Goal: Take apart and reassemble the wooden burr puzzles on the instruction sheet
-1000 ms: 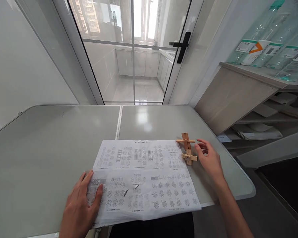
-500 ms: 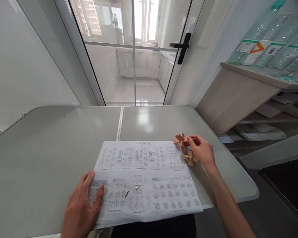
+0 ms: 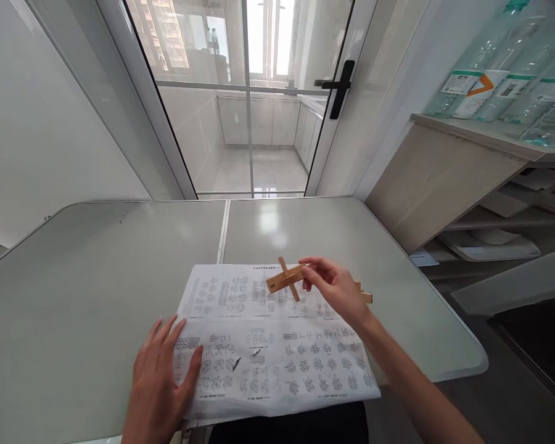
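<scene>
My right hand pinches one end of a cross-shaped wooden puzzle, held above the upper half of a printed sheet. A dark mark shows on the puzzle's near end. Beneath and behind my right hand lies a second wooden puzzle, mostly hidden, with only its right-hand bars in sight. My left hand rests with fingers spread on the sheet's left edge. Rows of small line diagrams cover the paper, and two small dark tears or marks show near its middle.
The sheet lies on a pale grey table with a seam down its middle. Behind the table is a glazed door with a black handle. On the right, a shelf unit bears several clear plastic bottles.
My right hand has lifted the cross-shaped puzzle from the sheet's upper right corner and carried it left over the paper. My left hand has shifted slightly to the right.
</scene>
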The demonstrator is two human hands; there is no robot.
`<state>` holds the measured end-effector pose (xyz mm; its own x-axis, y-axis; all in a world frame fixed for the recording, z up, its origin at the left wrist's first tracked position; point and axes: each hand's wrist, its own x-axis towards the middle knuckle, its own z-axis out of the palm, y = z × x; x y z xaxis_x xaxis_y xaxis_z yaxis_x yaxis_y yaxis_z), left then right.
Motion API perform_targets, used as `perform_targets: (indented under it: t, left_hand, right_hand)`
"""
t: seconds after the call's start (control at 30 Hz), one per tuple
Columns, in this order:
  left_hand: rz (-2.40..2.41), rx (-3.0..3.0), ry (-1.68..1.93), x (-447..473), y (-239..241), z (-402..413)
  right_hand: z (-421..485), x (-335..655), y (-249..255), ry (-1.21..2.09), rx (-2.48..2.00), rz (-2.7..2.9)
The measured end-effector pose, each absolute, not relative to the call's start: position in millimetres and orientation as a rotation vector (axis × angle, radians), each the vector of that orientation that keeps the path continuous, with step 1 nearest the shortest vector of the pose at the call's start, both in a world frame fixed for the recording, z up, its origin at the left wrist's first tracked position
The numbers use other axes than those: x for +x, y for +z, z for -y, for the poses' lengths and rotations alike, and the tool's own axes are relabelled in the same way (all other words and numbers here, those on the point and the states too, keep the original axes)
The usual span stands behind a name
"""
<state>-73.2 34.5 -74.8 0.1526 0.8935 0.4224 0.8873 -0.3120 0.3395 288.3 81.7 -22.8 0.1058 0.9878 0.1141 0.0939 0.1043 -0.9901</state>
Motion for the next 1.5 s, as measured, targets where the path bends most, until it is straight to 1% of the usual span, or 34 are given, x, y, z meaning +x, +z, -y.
perform_targets:
  t: [0.1, 0.23, 0.37, 0.5, 0.73, 0.93, 1.13, 1.3, 1.5]
  left_hand:
    - [-1.516, 2.412, 0.927, -43, -54, -51]
    - [-1.197, 2.415, 0.832, 7, -37, -93]
    - [-0.994, 2.351, 0.782, 36, -38, -136]
    - [-0.837, 2.304, 0.866, 40, -45, -156]
    - [-0.847, 2.279, 0.904, 32, -59, -157]
    - [-0.802, 2.399, 0.947, 32, -66, -158]
    - [-0.807, 2.093, 0.901, 34, -65, -158]
    - [-0.826, 1.976, 0.855, 35, -66, -160]
    - [-0.790, 1.869, 0.886, 39, -64, -156]
  right_hand:
    - [-92, 271, -27, 1.193, -1.142, 1.199]
    - [-107, 254, -42, 1.277, -1.035, 1.124]
    - [-116, 247, -61, 1.317, -0.952, 1.051]
    - [-118, 250, -74, 1.350, -0.928, 1.033]
    - [-118, 250, -83, 1.379, -0.911, 1.271]
    - [-117, 250, -87, 1.200, -0.982, 1.336]
    - [-116, 250, -86, 1.103, -1.018, 1.363]
    - [-115, 252, -85, 1.037, -1.014, 1.428]
    - [-117, 252, -90, 0.911, -1.069, 1.448]
